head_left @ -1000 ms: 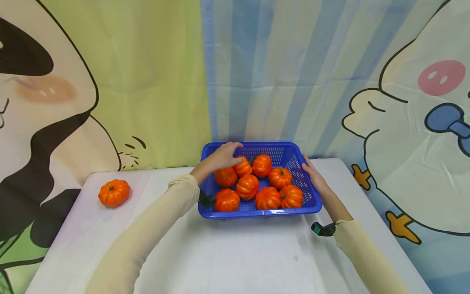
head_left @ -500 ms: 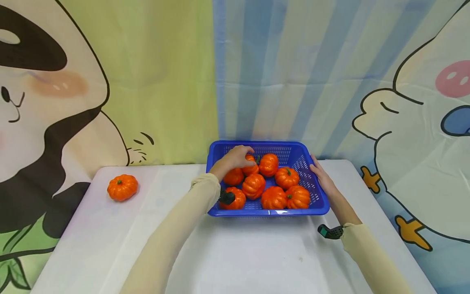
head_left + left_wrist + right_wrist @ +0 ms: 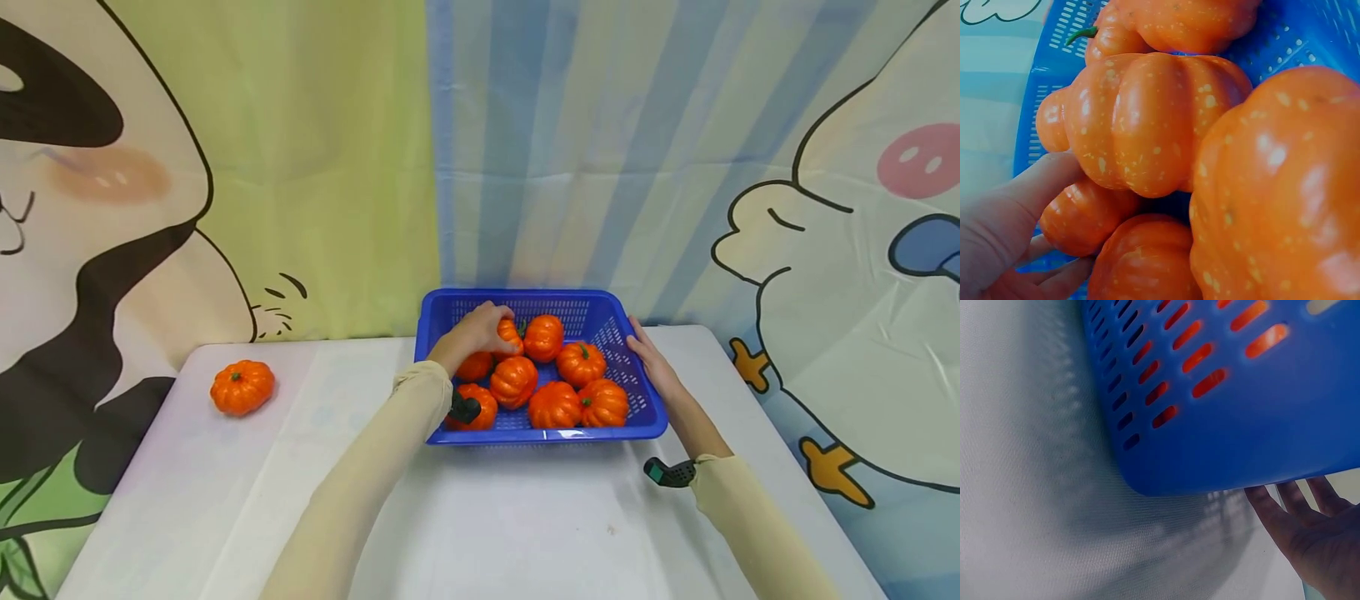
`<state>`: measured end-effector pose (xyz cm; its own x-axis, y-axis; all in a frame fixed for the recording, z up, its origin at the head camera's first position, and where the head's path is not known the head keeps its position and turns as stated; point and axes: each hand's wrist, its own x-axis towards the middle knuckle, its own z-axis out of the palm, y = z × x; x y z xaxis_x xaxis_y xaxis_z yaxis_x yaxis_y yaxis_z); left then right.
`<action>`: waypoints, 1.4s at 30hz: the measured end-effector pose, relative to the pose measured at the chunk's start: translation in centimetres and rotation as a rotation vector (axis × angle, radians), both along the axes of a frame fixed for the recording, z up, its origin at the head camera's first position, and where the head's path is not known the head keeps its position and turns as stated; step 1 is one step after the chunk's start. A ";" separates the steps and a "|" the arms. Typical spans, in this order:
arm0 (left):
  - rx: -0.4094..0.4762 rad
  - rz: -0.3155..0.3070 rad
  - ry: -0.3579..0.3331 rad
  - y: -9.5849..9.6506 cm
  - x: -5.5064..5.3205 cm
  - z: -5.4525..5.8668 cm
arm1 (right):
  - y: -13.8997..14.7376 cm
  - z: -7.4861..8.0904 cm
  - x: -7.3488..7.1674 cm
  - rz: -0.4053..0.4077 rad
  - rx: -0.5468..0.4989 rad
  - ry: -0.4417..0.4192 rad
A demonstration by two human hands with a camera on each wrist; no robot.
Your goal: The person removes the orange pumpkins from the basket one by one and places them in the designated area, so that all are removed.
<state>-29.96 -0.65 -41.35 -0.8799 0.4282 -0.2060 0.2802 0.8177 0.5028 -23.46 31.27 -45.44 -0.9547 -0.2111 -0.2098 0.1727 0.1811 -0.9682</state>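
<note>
A blue plastic basket (image 3: 540,435) at the back of the table holds several small orange pumpkins. My left hand (image 3: 476,330) reaches into its back left part, with thumb and fingers curled round a pumpkin (image 3: 509,335). In the left wrist view, that hand (image 3: 1019,219) has its thumb on one side of the gripped pumpkin (image 3: 1088,215) and its fingers on the other, with bigger-looking pumpkins crowding nearby. At the basket's right side, my right hand (image 3: 651,358) rests its extended fingers against the wall. The right wrist view has those fingers (image 3: 1272,515) right at the basket's edge.
One pumpkin (image 3: 242,387) sits alone on the white table (image 3: 300,450), toward the left edge. A printed curtain (image 3: 360,167) hangs directly behind the basket. Both wrists carry small dark devices; the right one (image 3: 670,472) is above the table.
My left hand has come down and to the right onto the back left pumpkin, and its fingers have closed round it. The right hand stays at the basket's side. The head view has shifted slightly.
</note>
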 end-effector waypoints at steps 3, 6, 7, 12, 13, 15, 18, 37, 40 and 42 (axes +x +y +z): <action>-0.004 0.015 -0.012 0.1 0.1 -0.1 | 0.0 0.1 0.0 0.001 0.011 -0.002; -0.006 0.019 -0.004 0.1 0.2 -0.1 | 0.0 0.2 0.0 -0.004 0.017 -0.001; -0.008 0.019 0.001 0.1 0.2 -0.1 | -0.1 0.4 0.1 -0.005 0.008 -0.005; -0.017 0.004 0.013 0.1 0.3 0.0 | -0.1 0.4 0.2 -0.006 -0.019 -0.004; -0.022 -0.001 0.014 0.1 0.3 0.1 | -0.1 0.4 0.2 -0.002 -0.019 -0.002; -0.025 -0.011 0.015 0.1 0.5 0.3 | 0.1 -0.1 0.0 0.002 -0.009 0.004; -0.015 -0.037 0.025 0.0 0.7 0.8 | 0.3 -0.3 0.0 0.009 0.002 0.004; 0.275 -0.008 0.256 -7.7 2.7 6.9 | -1.1 2.1 0.4 -0.005 -0.012 -0.040; 0.316 0.031 0.265 -9.3 3.2 7.0 | -0.7 1.3 0.1 0.001 -0.017 -0.037; 0.345 0.057 0.281 -10.3 3.6 6.7 | -0.3 0.8 -0.1 0.001 -0.010 -0.030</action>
